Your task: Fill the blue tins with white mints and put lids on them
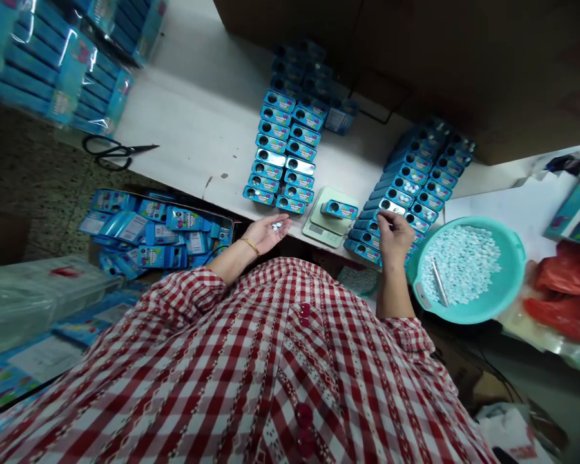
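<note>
A few white candies (276, 226) rest in the upturned palm of my left hand (267, 235), near the table's front edge. My right hand (395, 237) is over the right group of blue tins (410, 187), thumb and fingertips pinched together; what they hold, if anything, is too small to tell. Between my hands, one blue tin (339, 209) lies on a pale scale (325, 227). Two columns of blue tins with round openings (273, 131) stand left of the scale. White candies show in the openings of several right-hand tins.
A turquoise basin (515, 274) at the right holds many pale candies and a metal tube (439, 283). Black scissors (118, 151) lie at the left table edge. Below them is a box of blue packs (157, 235). Wrapped blue packs (58, 71) fill the upper left.
</note>
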### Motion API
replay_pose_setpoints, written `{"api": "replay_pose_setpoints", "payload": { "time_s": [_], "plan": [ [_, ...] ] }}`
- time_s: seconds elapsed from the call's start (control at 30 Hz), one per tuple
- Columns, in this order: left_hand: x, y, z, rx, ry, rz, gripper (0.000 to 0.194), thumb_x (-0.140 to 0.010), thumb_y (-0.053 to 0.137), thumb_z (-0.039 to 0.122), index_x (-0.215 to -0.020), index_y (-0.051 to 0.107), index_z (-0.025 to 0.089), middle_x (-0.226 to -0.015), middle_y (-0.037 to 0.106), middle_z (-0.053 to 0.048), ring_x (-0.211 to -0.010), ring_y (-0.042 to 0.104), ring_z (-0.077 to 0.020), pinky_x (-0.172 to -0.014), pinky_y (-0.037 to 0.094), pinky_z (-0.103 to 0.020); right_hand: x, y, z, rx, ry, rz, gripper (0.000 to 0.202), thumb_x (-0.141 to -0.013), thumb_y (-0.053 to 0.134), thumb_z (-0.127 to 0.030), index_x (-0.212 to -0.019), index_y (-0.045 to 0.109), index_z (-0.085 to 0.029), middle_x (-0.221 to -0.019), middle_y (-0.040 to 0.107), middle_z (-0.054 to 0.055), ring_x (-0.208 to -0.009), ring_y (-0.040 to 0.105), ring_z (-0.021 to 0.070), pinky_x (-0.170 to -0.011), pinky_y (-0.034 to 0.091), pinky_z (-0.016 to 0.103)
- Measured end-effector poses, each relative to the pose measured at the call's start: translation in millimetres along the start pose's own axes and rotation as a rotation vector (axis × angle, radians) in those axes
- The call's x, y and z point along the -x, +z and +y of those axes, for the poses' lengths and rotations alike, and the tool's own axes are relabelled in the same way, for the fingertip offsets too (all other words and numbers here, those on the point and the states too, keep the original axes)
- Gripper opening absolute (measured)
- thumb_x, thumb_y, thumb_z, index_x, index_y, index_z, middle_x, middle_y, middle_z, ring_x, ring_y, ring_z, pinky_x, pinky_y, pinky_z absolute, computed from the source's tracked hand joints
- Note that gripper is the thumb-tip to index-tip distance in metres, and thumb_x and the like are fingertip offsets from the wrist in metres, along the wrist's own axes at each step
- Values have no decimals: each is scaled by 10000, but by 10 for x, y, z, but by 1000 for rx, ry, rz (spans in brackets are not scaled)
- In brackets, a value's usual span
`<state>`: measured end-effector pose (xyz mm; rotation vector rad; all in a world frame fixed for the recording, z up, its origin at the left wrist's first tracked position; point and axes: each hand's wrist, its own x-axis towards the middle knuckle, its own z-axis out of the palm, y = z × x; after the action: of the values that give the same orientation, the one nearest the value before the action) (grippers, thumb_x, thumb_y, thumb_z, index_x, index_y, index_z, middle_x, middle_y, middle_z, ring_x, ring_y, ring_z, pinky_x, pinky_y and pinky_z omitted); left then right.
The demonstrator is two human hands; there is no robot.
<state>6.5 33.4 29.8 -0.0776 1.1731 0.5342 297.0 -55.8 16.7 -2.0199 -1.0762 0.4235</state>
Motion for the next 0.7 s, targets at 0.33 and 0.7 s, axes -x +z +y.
{"api": "replay_pose_setpoints", "payload": {
  "time_s": [0.33,0.7],
  "plan": [
    [9,81,43,-29,38,-64,290,-780,449,14,-996,638,57,-781,679,-102,-684,641,-121,-631,509,-210,-99,241,-135,293,-363,-368,502,-781,593,-385,-1232,505,-181,-1212,544,127,-1158,478,276,-986,400,465],
    [6,32,188,22,49,-29,284,-796,450,27,-1004,641,56,-763,678,-98,-688,642,-121,-637,515,-203,-306,491,-88,363,-386,-427,319,-795,531,-264,-1099,573,-174,-1018,583,110,-960,519,260,-892,435,409]
  ]
}}
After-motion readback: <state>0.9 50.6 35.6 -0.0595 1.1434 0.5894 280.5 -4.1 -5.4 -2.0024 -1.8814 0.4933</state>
